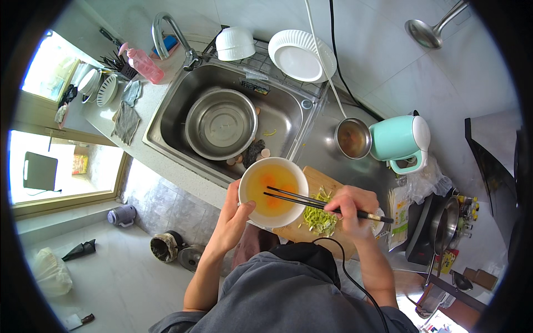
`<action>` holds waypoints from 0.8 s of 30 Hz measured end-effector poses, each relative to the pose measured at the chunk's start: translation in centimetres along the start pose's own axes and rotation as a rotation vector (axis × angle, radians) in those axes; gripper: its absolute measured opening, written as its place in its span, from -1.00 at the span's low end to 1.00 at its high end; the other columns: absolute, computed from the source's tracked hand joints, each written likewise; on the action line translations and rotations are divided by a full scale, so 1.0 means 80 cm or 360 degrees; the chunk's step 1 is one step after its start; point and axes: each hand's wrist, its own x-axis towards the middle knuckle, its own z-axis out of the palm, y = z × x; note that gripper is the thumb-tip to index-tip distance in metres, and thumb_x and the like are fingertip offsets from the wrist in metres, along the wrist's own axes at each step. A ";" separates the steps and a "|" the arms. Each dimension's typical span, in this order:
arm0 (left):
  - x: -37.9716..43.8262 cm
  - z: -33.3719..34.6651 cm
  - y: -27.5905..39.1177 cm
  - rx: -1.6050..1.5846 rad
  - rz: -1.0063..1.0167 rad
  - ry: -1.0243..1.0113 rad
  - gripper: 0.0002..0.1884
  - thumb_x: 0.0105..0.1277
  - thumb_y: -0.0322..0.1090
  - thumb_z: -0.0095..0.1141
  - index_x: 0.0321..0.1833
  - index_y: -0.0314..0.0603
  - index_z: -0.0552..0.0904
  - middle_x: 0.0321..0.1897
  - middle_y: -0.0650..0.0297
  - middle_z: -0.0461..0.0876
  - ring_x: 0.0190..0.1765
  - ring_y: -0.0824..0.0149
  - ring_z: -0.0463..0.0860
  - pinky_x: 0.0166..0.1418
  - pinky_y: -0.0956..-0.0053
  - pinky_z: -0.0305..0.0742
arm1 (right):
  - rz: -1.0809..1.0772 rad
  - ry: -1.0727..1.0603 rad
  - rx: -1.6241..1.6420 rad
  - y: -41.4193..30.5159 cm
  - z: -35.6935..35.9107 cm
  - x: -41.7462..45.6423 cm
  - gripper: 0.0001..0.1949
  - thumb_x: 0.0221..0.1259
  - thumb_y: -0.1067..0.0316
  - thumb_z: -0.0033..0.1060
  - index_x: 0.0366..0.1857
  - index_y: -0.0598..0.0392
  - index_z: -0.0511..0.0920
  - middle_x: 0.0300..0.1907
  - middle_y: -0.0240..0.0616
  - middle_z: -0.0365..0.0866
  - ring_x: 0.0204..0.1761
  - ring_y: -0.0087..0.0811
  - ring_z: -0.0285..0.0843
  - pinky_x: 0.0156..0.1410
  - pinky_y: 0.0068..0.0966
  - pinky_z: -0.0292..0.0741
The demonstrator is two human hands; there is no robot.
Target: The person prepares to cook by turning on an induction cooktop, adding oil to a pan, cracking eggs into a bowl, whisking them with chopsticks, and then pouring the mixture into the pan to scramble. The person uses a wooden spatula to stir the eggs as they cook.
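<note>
A white bowl (pixel 303 182) of raw eggs (pixel 256 189) is held up by my left hand (pixel 231 216), the thumb over its rim. Orange yolks show in the clear yellow liquid. My right hand (pixel 354 208) grips a pair of black chopsticks (pixel 308 202), whose tips dip into the egg. Below the bowl lies a wooden cutting board (pixel 310 175) with a heap of chopped green vegetable (pixel 322 218) on it. The bowl hides part of the board.
The steel sink (pixel 287 120) holds a metal basin (pixel 220 95), eggshells and a dark scrubber (pixel 253 153). Behind the board stand a ladle (pixel 353 137) with reddish contents and a mint electric kettle (pixel 395 139). A frying pan (pixel 443 224) is at the right, a faucet (pixel 160 31) at the back.
</note>
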 end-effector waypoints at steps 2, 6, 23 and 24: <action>0.000 -0.001 0.004 0.0052 -0.0012 0.0002 -0.48 0.48 -0.37 -0.09 0.47 -0.32 0.25 0.24 0.15 0.45 0.31 0.33 0.41 0.41 0.39 0.31 | -0.0225 -0.0076 -0.0171 -0.009 -0.014 -0.001 -0.77 0.33 0.41 0.16 -0.51 0.15 0.71 -0.54 -0.29 0.63 -0.53 -0.48 0.54 -0.41 -0.52 0.40; 0.000 0.002 0.013 0.0098 -0.0089 0.0007 -0.49 0.48 -0.37 -0.09 0.47 -0.32 0.26 0.23 0.15 0.46 0.29 0.34 0.42 0.38 0.40 0.33 | -0.0472 -0.0209 -0.0282 -0.036 -0.026 0.004 -0.83 0.17 0.43 0.19 -0.55 0.15 0.71 -0.59 -0.28 0.65 -0.62 -0.41 0.59 -0.49 -0.51 0.44; -0.002 0.007 0.012 0.0116 0.0005 -0.0031 -0.49 0.46 -0.39 -0.07 0.45 -0.34 0.27 0.25 0.12 0.44 0.36 0.31 0.39 0.45 0.38 0.26 | -0.0276 -0.0245 -0.0013 -0.002 -0.026 0.022 -0.58 0.54 0.25 0.06 -0.57 0.22 0.66 -0.62 -0.21 0.57 -0.62 -0.40 0.46 -0.45 -0.49 0.39; -0.002 0.007 0.013 0.0112 -0.0005 -0.0039 -0.49 0.46 -0.39 -0.07 0.45 -0.34 0.27 0.24 0.12 0.44 0.36 0.31 0.39 0.45 0.39 0.26 | -0.0202 -0.0152 0.0108 0.008 -0.023 0.017 -0.55 0.56 0.25 0.02 -0.57 0.24 0.65 -0.63 -0.21 0.56 -0.62 -0.43 0.44 -0.44 -0.51 0.38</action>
